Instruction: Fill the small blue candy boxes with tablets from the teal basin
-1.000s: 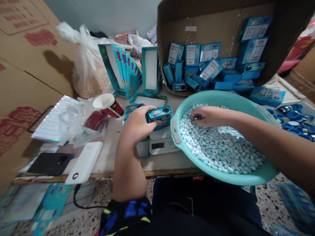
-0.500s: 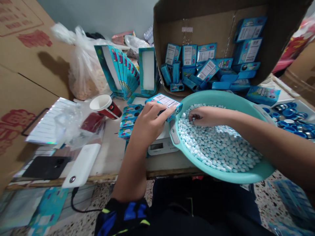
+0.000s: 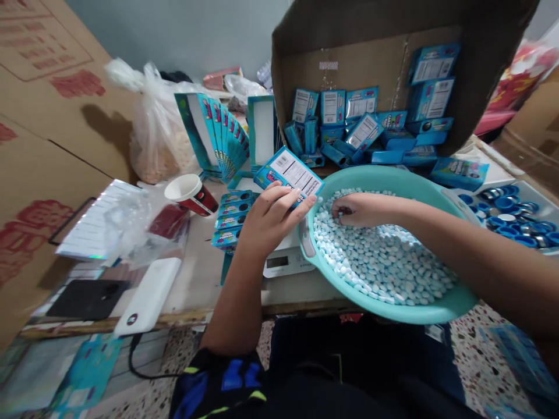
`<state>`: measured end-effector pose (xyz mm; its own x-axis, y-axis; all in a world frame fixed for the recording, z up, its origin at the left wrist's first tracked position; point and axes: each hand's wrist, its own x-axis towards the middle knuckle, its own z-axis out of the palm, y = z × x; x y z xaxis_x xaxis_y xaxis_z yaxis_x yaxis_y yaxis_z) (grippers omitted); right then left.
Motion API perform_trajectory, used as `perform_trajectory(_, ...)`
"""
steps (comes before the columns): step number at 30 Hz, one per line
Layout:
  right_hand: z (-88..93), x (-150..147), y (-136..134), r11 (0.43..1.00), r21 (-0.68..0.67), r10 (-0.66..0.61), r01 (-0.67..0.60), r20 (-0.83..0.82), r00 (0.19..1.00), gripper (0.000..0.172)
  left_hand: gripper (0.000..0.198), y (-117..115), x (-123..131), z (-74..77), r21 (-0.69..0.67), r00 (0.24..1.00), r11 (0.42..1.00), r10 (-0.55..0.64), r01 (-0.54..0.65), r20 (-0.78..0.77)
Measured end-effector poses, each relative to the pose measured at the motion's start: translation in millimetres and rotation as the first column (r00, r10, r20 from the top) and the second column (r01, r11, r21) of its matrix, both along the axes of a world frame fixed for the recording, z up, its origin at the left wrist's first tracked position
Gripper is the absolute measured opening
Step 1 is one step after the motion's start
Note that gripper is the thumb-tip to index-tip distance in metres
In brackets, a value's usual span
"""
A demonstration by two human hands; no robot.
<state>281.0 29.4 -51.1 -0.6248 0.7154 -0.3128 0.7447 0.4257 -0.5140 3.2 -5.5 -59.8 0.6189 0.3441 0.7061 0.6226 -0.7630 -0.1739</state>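
My left hand (image 3: 273, 224) is closed on a small blue printed box (image 3: 292, 173), its fingers lying across the box's lower edge. That box is tilted, its white label panel up, beside the left handle of a turquoise basin (image 3: 379, 311). Inside the basin lie many pale blue and white candies (image 3: 384, 262). Curled fingers of my right hand (image 3: 353, 209) dip among them at the back left; what is in the fingers is hidden. Under my left forearm and the box, a white kitchen scale (image 3: 290, 262) is partly covered. Similar blue boxes (image 3: 231, 218) form a row left of my hand.
Behind the basin, a cardboard carton (image 3: 393, 70) on its side holds several blue boxes. A white tray of blue-rimmed tins (image 3: 510, 215) stands at right. To the left are a paper cup (image 3: 192, 195), a white power bank (image 3: 148, 297), a dark phone (image 3: 87, 299) and plastic bags (image 3: 155, 128).
My left hand has tilted the box so more of its label panel shows. My right hand stays low among the candies with little movement. The camera view has shifted slightly.
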Motion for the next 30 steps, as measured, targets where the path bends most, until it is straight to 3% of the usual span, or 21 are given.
perform_trajectory(7, 0.9, 0, -1, 0.999, 0.037, 0.010, -0.010, -0.005, 1.000, 0.013, 0.046, 1, 5, 1.3, -0.118, 0.997, 0.992, -0.026, 0.034, 0.072)
perform_trajectory(11, 3.4, 2, -2, 0.999, 0.029, 0.016, -0.016, 0.003, 1.000, 0.013, 0.040, -4, -2, 17.3, -0.345, 0.986, 0.938, 0.023, 0.036, 0.165)
perform_trajectory(14, 5.6, 3, -3, 0.999, 0.012, 0.035, -0.035, 0.010, 0.999, 0.015, 0.040, -6, -15, 26.0, -0.538, 0.958, 0.842, 0.185, -0.038, 0.221)
perform_trajectory(17, 7.5, 3, -4, 0.999, -0.022, 0.039, -0.039, -0.004, 0.999, 0.021, 0.042, -3, -30, 25.2, -0.730, 0.925, 0.676, 0.335, -0.104, 0.178)
perform_trajectory(20, 10.1, 2, -6, 0.999, -0.047, 0.014, -0.014, 0.006, 1.000, 0.035, 0.040, 1, -40, 21.2, -0.870, 0.905, 0.485, 0.405, -0.088, 0.135)
perform_trajectory(23, 12.8, 1, -7, 0.999, -0.048, -0.004, 0.005, 0.034, 0.999, 0.042, 0.038, 1, -42, 21.6, -0.921, 0.892, 0.386, 0.434, -0.059, 0.125)
perform_trajectory(26, 13.0, 1, -7, 0.999, -0.051, -0.004, 0.006, 0.034, 0.999, 0.039, 0.046, -2, -39, 25.9, -0.912, 0.894, 0.384, 0.445, -0.140, 0.050)
perform_trajectory(28, 11.2, 3, -6, 0.999, -0.035, 0.000, 0.001, 0.022, 1.000, 0.036, 0.058, -5, -36, 28.2, -0.882, 0.902, 0.437, 0.430, -0.176, 0.033)
perform_trajectory(30, 8.7, 4, -5, 1.000, -0.016, 0.007, -0.007, 0.006, 1.000, 0.033, 0.067, -6, -34, 28.7, -0.848, 0.906, 0.514, 0.409, -0.131, 0.108)
